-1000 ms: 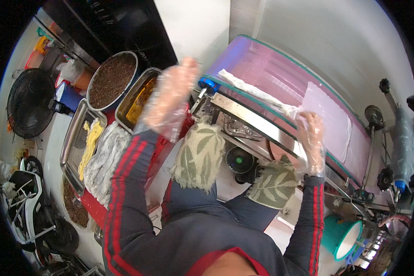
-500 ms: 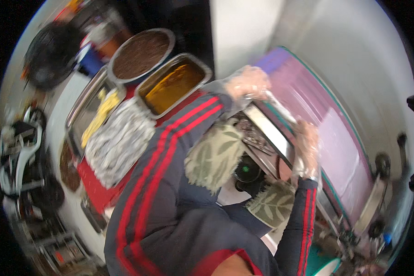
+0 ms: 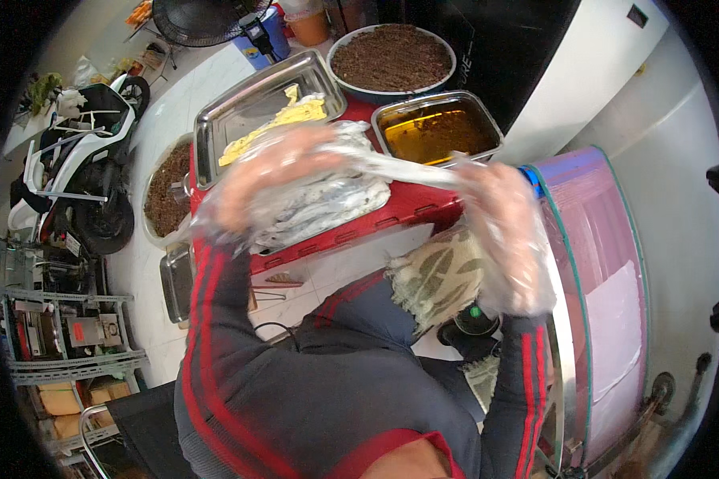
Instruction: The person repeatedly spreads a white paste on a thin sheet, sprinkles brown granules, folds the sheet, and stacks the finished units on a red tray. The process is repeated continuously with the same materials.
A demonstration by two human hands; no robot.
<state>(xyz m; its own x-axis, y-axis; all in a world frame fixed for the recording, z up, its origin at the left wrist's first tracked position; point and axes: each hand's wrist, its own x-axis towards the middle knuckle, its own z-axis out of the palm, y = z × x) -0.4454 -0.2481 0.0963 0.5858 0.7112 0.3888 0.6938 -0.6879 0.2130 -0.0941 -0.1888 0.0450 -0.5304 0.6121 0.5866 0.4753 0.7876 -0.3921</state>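
Observation:
Both hands wear clear plastic gloves. A limp white strip [image 3: 407,169] stretches between them over a red table [image 3: 431,203]. At its left end, my left hand [image 3: 272,172] is curled round it, above a pile of white-grey strips [image 3: 327,217]. My right hand [image 3: 505,231] grips the other end, near the table's right side; motion blurs its fingers. Behind the pile, a yellow cloth-like piece [image 3: 284,118] lies in a steel tray [image 3: 244,100]. A rectangular metal pan [image 3: 494,132] of amber liquid stands beyond the strip.
A round basin [image 3: 454,68] of brown crumbly material stands at the back. To the right is a pinkish clear-sided panel [image 3: 607,239] with green edging. At left are a motorbike [image 3: 96,168], a metal shelf [image 3: 76,363] and a tub of brown material [image 3: 168,188]. A black fan [image 3: 204,20] stands far back.
My hands have moved left, from the pinkish panel to above the red table, with the white strip drawn out between them. The view has turned left, showing more of the table and motorbike.

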